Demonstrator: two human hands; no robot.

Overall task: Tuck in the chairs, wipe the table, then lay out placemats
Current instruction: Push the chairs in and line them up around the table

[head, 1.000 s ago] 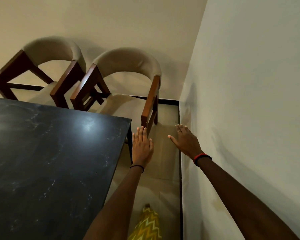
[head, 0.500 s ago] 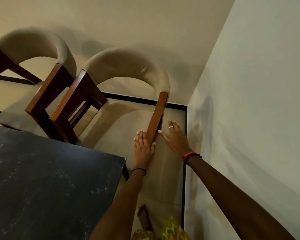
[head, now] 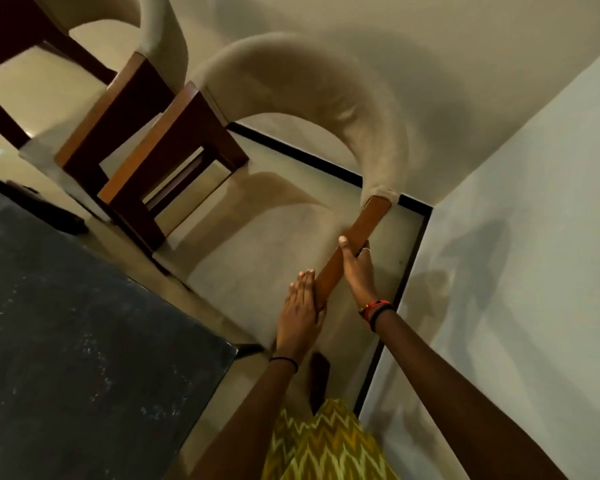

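Both hands met the chair's wooden armrest [head: 359, 233]: right hand [head: 357, 271] gripped it, left hand [head: 300, 313] pressed flat, fingers extended, at seven o'clock.

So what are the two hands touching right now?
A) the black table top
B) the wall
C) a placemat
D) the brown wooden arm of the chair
D. The right hand wraps around the wooden arm of the nearest chair, and the left hand lies flat against the same arm, away from the table and the wall.
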